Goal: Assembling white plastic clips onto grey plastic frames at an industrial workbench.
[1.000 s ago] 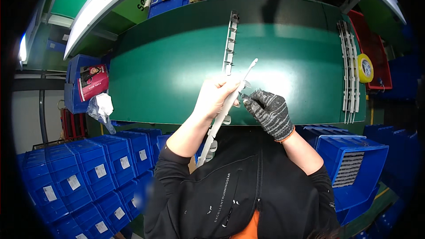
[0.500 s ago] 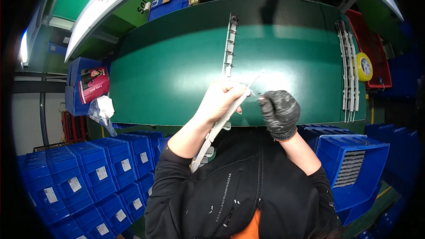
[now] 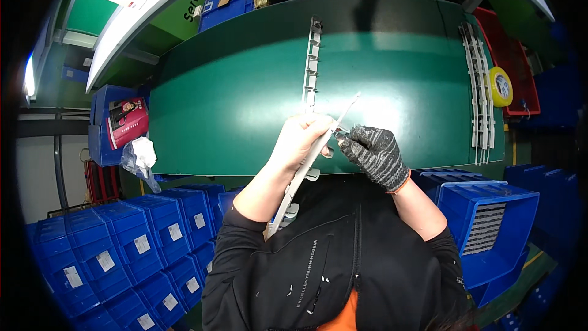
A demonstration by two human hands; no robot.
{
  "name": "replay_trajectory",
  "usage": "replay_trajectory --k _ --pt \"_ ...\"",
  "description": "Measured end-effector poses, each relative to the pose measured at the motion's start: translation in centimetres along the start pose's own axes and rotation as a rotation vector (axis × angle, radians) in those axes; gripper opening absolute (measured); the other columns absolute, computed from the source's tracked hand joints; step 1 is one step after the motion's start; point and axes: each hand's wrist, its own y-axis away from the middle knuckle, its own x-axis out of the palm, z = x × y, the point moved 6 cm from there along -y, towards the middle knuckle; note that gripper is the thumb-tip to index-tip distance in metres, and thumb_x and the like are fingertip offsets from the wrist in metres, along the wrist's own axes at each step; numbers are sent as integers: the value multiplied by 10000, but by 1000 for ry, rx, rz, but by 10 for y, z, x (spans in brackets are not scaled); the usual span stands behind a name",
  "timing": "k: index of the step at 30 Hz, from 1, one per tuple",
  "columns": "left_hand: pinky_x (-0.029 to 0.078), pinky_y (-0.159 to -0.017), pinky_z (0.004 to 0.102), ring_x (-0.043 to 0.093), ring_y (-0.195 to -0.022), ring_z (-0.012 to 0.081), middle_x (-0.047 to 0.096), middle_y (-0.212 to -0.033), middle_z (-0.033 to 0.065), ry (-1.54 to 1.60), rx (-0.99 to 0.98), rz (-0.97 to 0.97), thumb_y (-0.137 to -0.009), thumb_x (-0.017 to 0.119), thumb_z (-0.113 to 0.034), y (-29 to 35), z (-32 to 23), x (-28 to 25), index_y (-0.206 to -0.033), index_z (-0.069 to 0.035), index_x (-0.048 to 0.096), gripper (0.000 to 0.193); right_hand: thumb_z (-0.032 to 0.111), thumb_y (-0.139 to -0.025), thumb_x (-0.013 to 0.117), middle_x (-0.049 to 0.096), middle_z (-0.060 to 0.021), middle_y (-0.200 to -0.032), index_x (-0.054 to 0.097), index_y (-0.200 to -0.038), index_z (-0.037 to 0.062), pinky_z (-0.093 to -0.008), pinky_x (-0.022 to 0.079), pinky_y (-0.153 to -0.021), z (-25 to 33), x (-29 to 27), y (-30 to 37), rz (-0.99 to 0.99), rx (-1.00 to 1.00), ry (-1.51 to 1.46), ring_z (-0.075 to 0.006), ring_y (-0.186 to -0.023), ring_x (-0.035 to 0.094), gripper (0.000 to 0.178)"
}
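Observation:
My bare left hand (image 3: pixel 300 138) is wrapped round a long light-grey strip (image 3: pixel 298 181) with rounded tabs along one side. The strip slants from my chest up over the table's near edge, its thin tip beyond my fingers. My right hand (image 3: pixel 376 156), in a dark grey knitted glove, is closed in a pinch right beside the strip near my left fingertips. Something small and shiny shows at the pinch, too small to name. Just beyond my left hand, a similar strip (image 3: pixel 312 64) with upright tabs lies lengthwise on the green table (image 3: pixel 239 98).
Several more strips (image 3: pixel 478 92) lie at the table's right end, beside a yellow tape roll (image 3: pixel 500 86) and a red bin (image 3: pixel 520 73). Blue crates (image 3: pixel 141 242) stack at lower left; another open crate (image 3: pixel 514 227) stands at lower right. A pink packet (image 3: pixel 127 124) sits at left.
My gloved right hand has moved left and turned, so its fingertips now meet the strip beside my left hand. My left hand keeps its grip, and the view has shifted slightly.

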Motion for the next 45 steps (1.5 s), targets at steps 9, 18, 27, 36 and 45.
replay_trajectory --k 9,18,27,36,45 --pt "476 -495 207 549 -513 84 584 -686 32 -110 35 -41 -839 560 -162 5 -7 5 -894 21 618 200 164 -791 614 546 -107 -612 608 -769 18 -306 406 -519 -9 -11 7 -163 148 -106 -182 -535 523 148" --pt "467 -492 209 552 -544 73 587 -694 28 -362 209 -125 -850 551 -177 5 -12 8 -905 -2 629 199 161 -818 580 532 -68 -594 621 -844 13 -274 400 -487 -17 -6 6 -42 355 -467 -131 -494 501 156" --pt "508 -489 229 548 -479 85 600 -691 59 62 23 41 -836 564 -183 -8 0 5 -868 28 600 216 227 -801 586 582 -132 -685 639 -939 88 -357 435 -562 6 -5 -1 -61 -204 155 -296 -603 555 202" --pt "509 -487 217 549 -475 76 622 -711 72 102 27 50 -837 568 -201 -11 5 5 -870 26 604 233 288 -800 584 561 -130 -624 644 -953 118 -367 417 -531 4 -4 -4 -59 -131 198 -283 -569 549 236" --pt "501 -477 216 545 -467 82 588 -645 49 88 50 43 -836 562 -190 -10 1 9 -851 29 607 224 254 -813 579 560 -151 -635 642 -942 92 -358 414 -531 3 -4 -3 -107 -122 95 -283 -560 544 217"
